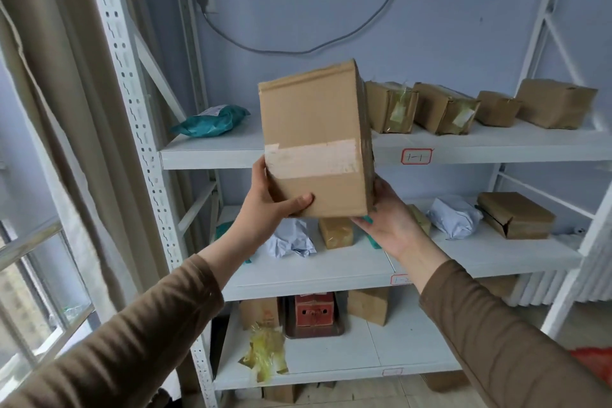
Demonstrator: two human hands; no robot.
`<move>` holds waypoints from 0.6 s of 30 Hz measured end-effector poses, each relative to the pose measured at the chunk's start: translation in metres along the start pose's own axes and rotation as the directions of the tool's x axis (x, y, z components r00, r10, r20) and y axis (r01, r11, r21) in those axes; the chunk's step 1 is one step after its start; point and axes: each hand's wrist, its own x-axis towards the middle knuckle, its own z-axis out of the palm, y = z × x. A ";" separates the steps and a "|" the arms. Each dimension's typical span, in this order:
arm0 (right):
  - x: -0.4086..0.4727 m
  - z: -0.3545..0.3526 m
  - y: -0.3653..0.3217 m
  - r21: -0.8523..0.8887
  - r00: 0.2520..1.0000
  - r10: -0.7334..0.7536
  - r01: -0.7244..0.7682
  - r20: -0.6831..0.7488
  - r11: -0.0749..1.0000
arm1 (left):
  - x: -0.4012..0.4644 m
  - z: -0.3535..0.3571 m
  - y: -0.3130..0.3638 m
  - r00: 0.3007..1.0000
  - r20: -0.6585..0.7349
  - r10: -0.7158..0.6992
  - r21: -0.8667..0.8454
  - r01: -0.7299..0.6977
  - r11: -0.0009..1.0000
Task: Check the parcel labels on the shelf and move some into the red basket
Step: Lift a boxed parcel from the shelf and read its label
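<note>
A tall cardboard box with a pale strip of tape across its front is held up in front of the white shelf unit, tilted slightly. My left hand grips its lower left corner, thumb across the front face. My right hand cups the lower right edge from underneath and behind. A corner of the red basket shows at the lower right edge of the view. No label is visible on the box face toward me.
Several brown parcels and a teal bag lie on the top shelf. The middle shelf holds white wrapped bundles and a brown box. A red crate and boxes stand lower down. A window and curtain are at left.
</note>
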 end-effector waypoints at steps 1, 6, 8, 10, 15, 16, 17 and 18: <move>0.002 -0.005 0.001 -0.061 1.000 0.011 -0.012 -0.004 0.998 | -0.004 -0.003 -0.009 0.999 0.008 0.033 0.052 -0.034 0.998; 0.001 -0.008 0.013 -0.163 0.998 0.050 -0.054 -0.028 0.985 | -0.030 -0.005 -0.047 0.986 0.038 0.160 0.438 -0.161 0.885; 0.005 -0.009 0.017 -0.171 0.998 0.058 -0.061 -0.021 0.983 | -0.034 -0.004 -0.059 0.978 0.032 0.204 0.483 -0.194 0.854; 0.007 -0.006 0.017 -0.158 0.998 0.066 -0.066 -0.007 0.985 | -0.033 -0.004 -0.063 0.971 0.026 0.239 0.470 -0.223 0.854; 0.002 0.000 0.022 -0.157 0.998 0.057 -0.051 0.039 0.986 | -0.015 -0.011 -0.060 0.988 -0.093 0.121 0.158 -0.106 0.982; 0.001 0.003 0.023 -0.171 0.997 0.054 -0.044 0.051 0.984 | -0.010 -0.011 -0.058 0.986 -0.132 0.105 0.088 -0.094 0.992; 0.000 0.006 0.023 -0.171 0.997 0.039 -0.028 0.063 0.985 | -0.005 -0.012 -0.056 0.981 -0.177 0.083 0.033 -0.078 0.996; -0.002 0.011 0.023 -0.170 0.996 0.029 -0.015 0.082 0.985 | 0.000 -0.012 -0.055 0.974 -0.221 0.054 -0.002 -0.055 0.998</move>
